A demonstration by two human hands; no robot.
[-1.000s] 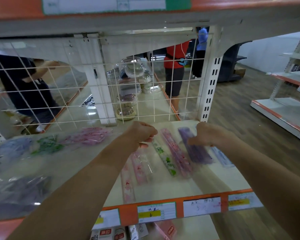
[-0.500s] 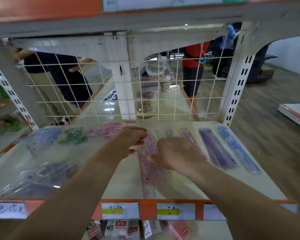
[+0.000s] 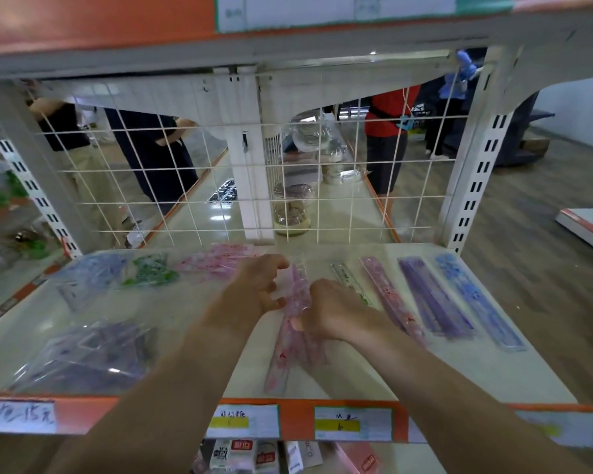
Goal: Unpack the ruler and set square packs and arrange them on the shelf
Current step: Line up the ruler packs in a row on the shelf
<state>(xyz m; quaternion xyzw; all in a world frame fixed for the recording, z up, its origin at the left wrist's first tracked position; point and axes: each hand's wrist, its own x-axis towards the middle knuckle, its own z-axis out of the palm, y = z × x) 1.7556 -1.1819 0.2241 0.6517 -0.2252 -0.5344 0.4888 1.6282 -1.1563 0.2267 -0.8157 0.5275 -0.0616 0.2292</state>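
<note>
Head view: left hand (image 3: 259, 285) and right hand (image 3: 332, 313) are grasping the clear pack of pink rulers (image 3: 281, 357) lying on the white shelf (image 3: 459, 371); the right, having left the flat purple ruler (image 3: 432, 295), is probably beginning another unpacking.

Both arms reach forward, the left hand (image 3: 261, 285) and right hand (image 3: 329, 313) close together, fingers curled.

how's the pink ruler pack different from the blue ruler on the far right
The pink ruler pack is pink, the blue ruler blue. The left hand and right hand hold the pink ruler pack; the blue ruler lies untouched. Both are long, narrow and patterned.
</note>
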